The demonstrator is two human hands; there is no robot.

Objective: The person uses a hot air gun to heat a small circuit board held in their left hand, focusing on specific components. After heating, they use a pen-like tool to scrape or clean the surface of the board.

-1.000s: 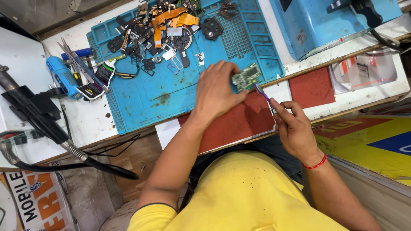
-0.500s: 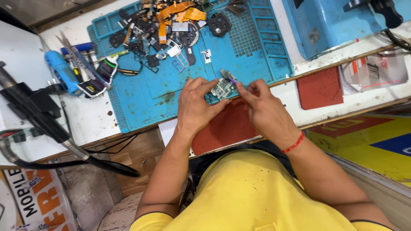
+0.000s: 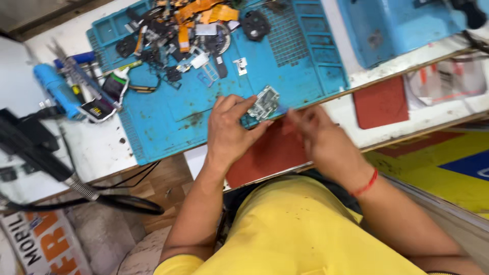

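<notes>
While the left hand [image 3: 232, 132] grips a small circuit board [image 3: 266, 103] over the blue mat [image 3: 173, 117], the blurred right hand [image 3: 321, 140] sits alongside, grip indeterminate; work appears unfinished.

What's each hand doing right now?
Left hand: closed on the small circuit board, held over the blue mat.
Right hand: motion-blurred beside the board; grip cannot be told.

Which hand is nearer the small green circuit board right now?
Left. The left hand has the circuit board in its fingertip grip over the blue mat. The right hand, blurred, sits just beside the board's lower right; contact can't be told.
</notes>
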